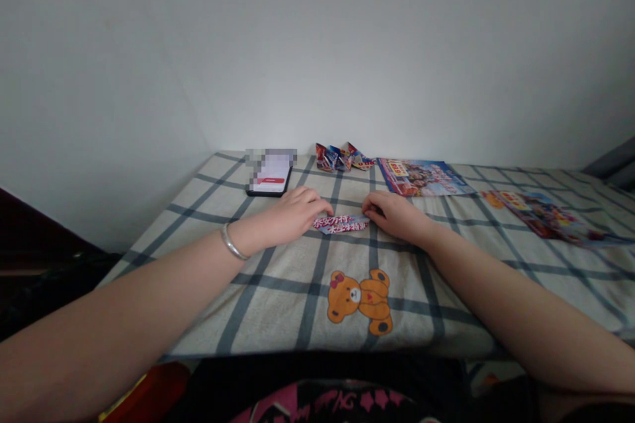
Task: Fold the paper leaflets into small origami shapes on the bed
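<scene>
A small folded strip of printed paper point(341, 223) with red lettering lies on the checked cloth point(278, 291). My left hand point(292, 215), with a silver bangle on its wrist, presses its curled fingers on the strip's left end. At the right end my right hand point(394, 213) pinches the paper with fingers together. Both forearms reach in from the near edge.
A phone point(270, 175) with a lit screen lies at the back left. Folded paper shapes point(342, 157) sit by the wall, a printed leaflet point(421, 177) next to them, and another leaflet point(546, 215) to the right. A bear print point(361, 297) marks the cloth near me.
</scene>
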Available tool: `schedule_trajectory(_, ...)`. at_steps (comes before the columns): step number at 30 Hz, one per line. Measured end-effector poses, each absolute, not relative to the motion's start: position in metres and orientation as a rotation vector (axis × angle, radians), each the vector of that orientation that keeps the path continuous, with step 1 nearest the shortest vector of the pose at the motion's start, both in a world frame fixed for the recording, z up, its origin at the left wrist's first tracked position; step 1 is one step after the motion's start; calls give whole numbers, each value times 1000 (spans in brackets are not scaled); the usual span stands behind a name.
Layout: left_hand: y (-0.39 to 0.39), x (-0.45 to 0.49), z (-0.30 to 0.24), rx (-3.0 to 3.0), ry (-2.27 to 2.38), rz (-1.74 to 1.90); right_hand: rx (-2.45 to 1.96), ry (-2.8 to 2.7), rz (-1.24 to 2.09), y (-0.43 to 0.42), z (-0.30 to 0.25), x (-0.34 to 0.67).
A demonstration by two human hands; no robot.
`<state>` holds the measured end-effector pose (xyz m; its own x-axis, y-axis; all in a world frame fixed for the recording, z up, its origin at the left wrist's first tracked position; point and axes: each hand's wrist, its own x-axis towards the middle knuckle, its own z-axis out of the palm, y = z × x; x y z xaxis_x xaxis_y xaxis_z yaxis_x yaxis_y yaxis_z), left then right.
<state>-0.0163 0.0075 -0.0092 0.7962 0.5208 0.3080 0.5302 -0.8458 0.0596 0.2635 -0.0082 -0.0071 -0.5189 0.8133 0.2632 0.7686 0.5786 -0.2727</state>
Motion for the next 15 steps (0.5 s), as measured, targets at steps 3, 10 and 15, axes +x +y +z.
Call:
schedule_trajectory(3, 8, -15, -7, -2966, -865, -544, -1261, -2390, 157, -8, -8, 263)
schedule_trajectory(10, 9, -12, 1, -2864, -881, -824, -1251, -2111, 331, -16, 2, 261)
schedule_trajectory(15, 4, -12, 4, -2851, -588, -845, -1135, -2152, 405, -21, 7, 260)
